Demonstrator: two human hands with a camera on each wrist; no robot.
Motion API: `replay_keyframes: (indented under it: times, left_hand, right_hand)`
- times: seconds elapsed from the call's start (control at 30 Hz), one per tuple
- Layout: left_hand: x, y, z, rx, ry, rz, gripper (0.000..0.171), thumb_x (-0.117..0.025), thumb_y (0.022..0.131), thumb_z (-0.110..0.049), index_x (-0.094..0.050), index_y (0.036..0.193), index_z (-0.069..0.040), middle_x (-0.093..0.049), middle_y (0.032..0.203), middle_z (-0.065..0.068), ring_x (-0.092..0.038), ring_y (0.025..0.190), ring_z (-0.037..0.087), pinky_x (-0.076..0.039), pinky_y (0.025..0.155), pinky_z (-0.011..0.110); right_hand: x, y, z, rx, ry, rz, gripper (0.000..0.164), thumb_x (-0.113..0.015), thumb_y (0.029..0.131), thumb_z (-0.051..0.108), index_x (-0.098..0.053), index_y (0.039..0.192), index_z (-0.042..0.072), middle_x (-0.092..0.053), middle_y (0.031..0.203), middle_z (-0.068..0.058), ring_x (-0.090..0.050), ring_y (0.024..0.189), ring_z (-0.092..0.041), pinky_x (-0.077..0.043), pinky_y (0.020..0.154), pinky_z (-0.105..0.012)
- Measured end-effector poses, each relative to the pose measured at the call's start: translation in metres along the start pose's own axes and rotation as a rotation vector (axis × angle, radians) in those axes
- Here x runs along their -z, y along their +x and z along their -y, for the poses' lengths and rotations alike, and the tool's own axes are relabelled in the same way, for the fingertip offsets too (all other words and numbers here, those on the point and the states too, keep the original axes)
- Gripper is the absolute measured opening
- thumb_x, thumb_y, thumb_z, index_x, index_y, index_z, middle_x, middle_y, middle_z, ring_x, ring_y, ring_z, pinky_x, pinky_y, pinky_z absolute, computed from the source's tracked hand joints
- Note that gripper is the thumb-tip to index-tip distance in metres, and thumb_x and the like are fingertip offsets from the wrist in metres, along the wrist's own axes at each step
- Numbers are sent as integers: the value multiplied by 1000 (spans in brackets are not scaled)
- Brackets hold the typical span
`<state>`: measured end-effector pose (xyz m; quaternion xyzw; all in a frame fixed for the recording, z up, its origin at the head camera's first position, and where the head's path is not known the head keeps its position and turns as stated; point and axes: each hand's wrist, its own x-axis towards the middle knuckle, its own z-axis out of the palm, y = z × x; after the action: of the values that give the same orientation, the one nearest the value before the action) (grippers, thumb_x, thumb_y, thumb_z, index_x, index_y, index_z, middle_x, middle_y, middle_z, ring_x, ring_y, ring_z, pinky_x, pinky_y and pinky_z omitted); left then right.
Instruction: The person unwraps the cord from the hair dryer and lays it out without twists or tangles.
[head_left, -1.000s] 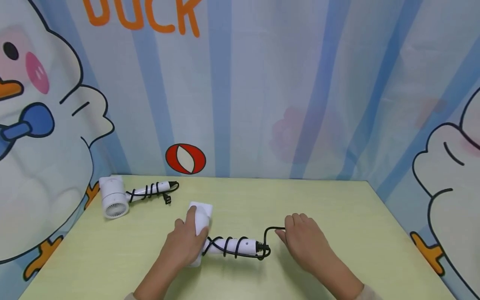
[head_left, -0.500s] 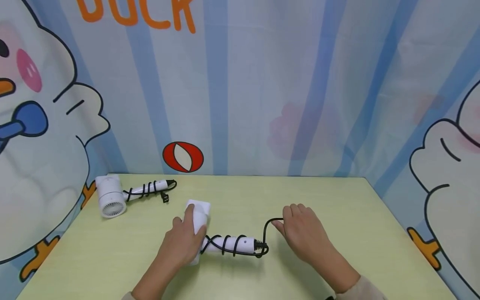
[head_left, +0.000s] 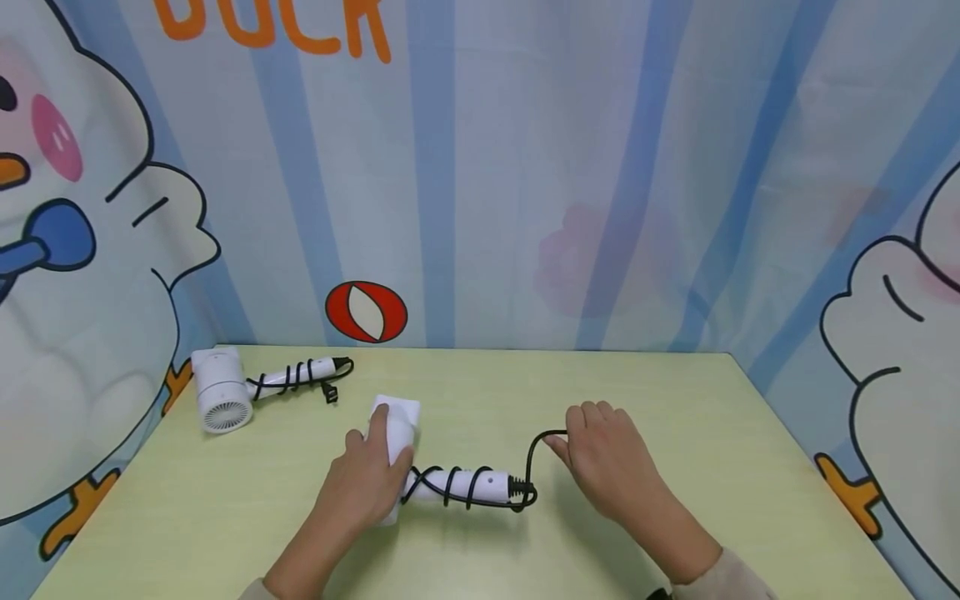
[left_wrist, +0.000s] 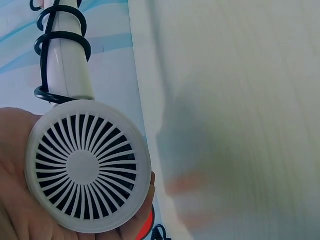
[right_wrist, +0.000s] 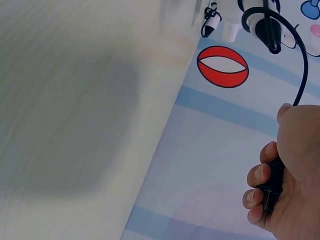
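Gripping the barrel of a white hair dryer [head_left: 465,483], the left hand [head_left: 363,483] has its fingers wrapped round that head, palm and fingertips showing at either side of the slotted intake grille [left_wrist: 82,167] in the left wrist view. The dryer is near the front of the pale tabletop [head_left: 480,400], its handle pointing to 3 o'clock; the shadow below suggests it is held off the surface. Between 2 and 3 o'clock from the handle's end, the right hand [head_left: 611,462] is curled round a black plug [right_wrist: 274,175], whose prongs show past the fingers in the right wrist view.

Progress looks partial. The black power cord [head_left: 529,460] lies around the handle in several loops, crossing near the head, while only its end length is off the handle, bending up to the right hand. What is done, then, is that the plug end is free and in hand; the looped part is not undone. Between 10 and 11 o'clock from the left hand, a second hair dryer [head_left: 225,392] lies untouched, its cord also wound round its handle.
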<state>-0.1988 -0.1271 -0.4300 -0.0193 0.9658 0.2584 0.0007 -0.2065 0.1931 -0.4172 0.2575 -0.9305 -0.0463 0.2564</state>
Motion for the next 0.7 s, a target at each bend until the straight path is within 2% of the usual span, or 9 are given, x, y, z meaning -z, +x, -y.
replay_keyframes:
  times: [0.17,0.23,0.43,0.57,0.7]
  left_hand:
    - [0,2,1,4,-14,-4,73,-55,101,-39,-22,158,-8,-50,114,30,-56,70,32,-49,59,44]
    - [0,3,2,8,-21,-12,73,-55,101,-38,-22,158,-7,-50,113,30,-56,70,32,-49,59,45]
    - [-1,5,4,9,-27,-36,72,-55,101,-38,-23,157,-6,-50,113,31,-56,70,34,-49,60,48]
    - [-1,7,5,12,-34,-39,73,-54,102,-39,-22,158,-6,-50,114,32,-56,70,34,-50,63,49]
    - [-1,9,7,19,-46,-44,74,-54,102,-39,-20,158,-7,-49,116,32,-57,71,35,-51,64,50]
  right_hand:
    - [12,0,4,1,24,-15,59,-16,108,54,-39,78,9,-28,68,0,-26,61,-18,-24,59,-30]
    - [18,0,7,6,39,-35,62,-8,106,56,-38,78,10,-28,69,0,-26,61,-18,-24,59,-30]
    - [33,-4,16,27,60,-87,62,-10,107,58,-38,77,10,-27,70,1,-24,63,-17,-23,61,-29]
    - [38,-8,19,23,55,-67,61,-13,106,59,-39,78,11,-28,71,2,-25,64,-16,-23,62,-29]
    - [40,-12,22,27,59,-49,58,-21,107,58,-40,80,11,-29,72,2,-25,65,-16,-24,63,-28]
